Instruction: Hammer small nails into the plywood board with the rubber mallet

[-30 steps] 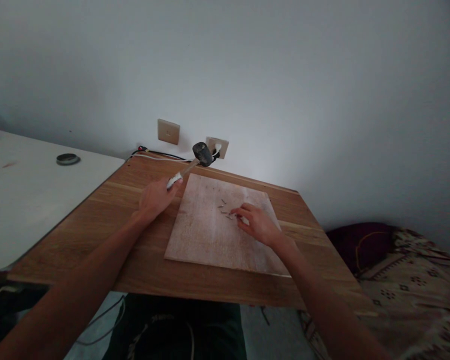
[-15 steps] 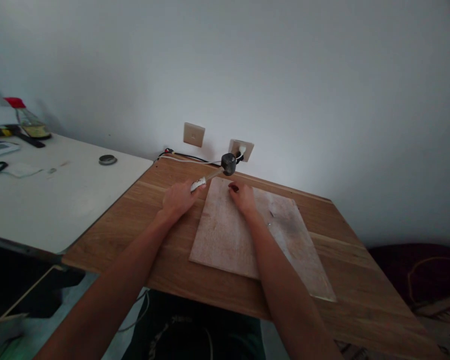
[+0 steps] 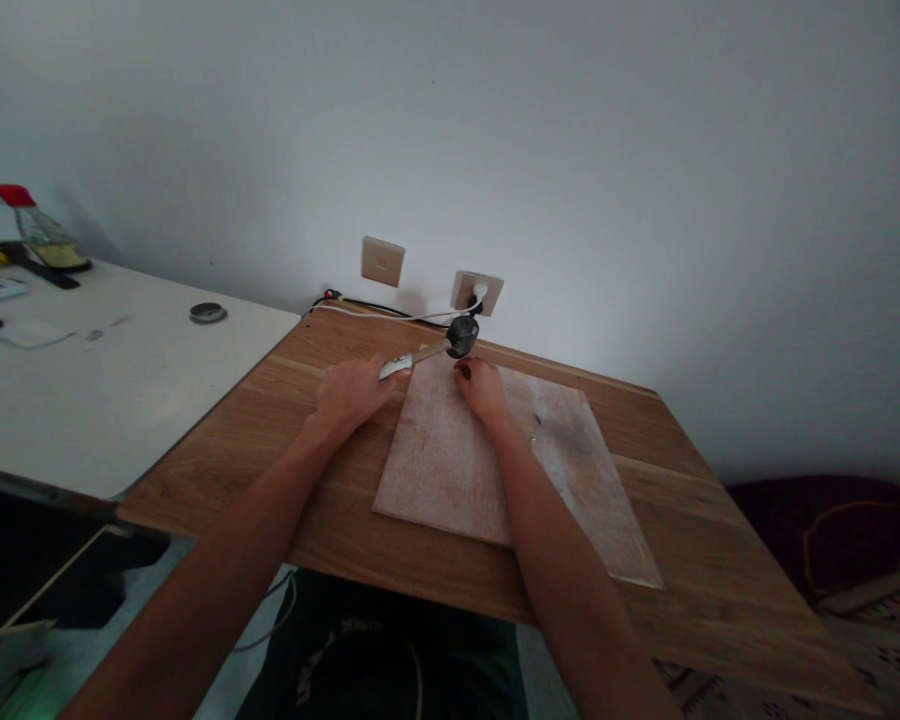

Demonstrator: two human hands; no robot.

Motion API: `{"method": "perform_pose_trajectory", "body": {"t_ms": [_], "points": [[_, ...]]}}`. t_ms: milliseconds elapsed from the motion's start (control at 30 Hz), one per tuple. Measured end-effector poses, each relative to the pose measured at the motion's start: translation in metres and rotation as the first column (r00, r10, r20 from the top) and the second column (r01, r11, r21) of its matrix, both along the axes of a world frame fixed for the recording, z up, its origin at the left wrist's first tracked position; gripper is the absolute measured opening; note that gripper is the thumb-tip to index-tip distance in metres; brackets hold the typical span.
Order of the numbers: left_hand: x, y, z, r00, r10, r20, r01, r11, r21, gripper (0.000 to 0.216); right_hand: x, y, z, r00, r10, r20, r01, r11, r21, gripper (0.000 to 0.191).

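Observation:
My left hand is closed round the white-wrapped grip of a mallet with a dark, rounded head. The head hangs just above and beyond my right hand. Near the far left corner of a thin wooden board, my right hand rests with its fingers pinched together. Whatever sits between those fingertips is too small and dark to make out. A small dark sliver like a nail and a tiny shiny bit lie on the board, right of my right forearm.
The board lies on a brown wooden table against the wall. Cables run along its back edge to a wall socket. On the white table at left are a round tin and a red-capped bottle.
The mallet's head has dropped slightly toward my right hand. My right hand keeps its place on the board, and the whole view has shifted a little.

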State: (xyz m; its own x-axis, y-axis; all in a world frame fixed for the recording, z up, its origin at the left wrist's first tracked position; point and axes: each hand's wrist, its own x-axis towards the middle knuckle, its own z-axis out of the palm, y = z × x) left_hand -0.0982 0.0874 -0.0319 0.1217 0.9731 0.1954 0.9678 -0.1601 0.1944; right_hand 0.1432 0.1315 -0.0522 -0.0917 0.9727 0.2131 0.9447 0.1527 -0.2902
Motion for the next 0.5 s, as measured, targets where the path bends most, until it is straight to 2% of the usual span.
{"method": "perform_pose_trajectory", "body": {"t_ms": [233, 500], "points": [[-0.0003, 0.0012, -0.0017, 0.999, -0.002, 0.036, 0.002, 1.000, 0.014, 0.069, -0.0035, -0.0002, 0.0013, 0.999, 0.000, 0.045, 0.000, 1.000, -0.001, 0.028], [-0.0020, 0.0028, -0.0031, 0.998, -0.002, 0.071, 0.001, 1.000, 0.020, 0.065, 0.0005, 0.0067, -0.0058, 0.998, -0.054, -0.013, 0.054, 0.998, -0.022, 0.019]]}}
